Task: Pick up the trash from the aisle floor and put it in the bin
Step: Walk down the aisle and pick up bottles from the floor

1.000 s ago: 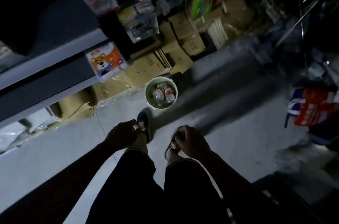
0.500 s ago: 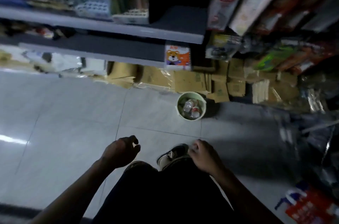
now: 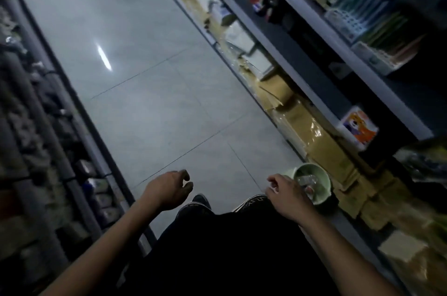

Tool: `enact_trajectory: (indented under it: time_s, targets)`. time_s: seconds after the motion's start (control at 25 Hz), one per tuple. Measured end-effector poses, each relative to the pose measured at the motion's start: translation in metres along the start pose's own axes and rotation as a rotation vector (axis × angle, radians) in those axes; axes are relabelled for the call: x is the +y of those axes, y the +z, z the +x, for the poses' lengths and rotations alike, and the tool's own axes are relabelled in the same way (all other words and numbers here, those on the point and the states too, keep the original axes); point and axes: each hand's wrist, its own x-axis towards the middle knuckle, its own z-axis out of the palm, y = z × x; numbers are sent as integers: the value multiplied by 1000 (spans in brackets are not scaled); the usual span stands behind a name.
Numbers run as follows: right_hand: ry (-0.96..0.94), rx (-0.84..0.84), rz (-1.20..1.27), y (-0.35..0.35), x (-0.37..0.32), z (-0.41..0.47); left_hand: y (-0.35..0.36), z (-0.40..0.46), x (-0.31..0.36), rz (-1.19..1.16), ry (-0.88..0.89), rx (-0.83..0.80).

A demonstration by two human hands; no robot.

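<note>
Two hands hang loose before your knees, left hand (image 3: 169, 190) and right hand (image 3: 287, 195) both with fingers slack and holding nothing. By the right-hand shelf (image 3: 302, 53) stands the bin (image 3: 321, 183) with clear bottles (image 3: 306, 180) inside; no trash shows on the floor (image 3: 145, 77). Such bottles look light, thin and slippery, so take any by the waist.

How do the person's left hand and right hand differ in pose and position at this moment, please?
The left hand hangs over bare floor tile, while the right hand sits beside the green bin. The left hand's fingers curl towards the thumb with a clear gap; the right hand's fingers are more tucked. Both hold nothing.
</note>
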Motion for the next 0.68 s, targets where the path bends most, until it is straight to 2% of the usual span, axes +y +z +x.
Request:
enact_trajectory:
  time_s: [0.24,0.68]
  targets:
    - [-175,-101,-160,-3,-55,23,8,-32,-50,-114,-146,26]
    - [-327,-234,-288,-77,-70,146,-48,31,-11,-236,-315,77]
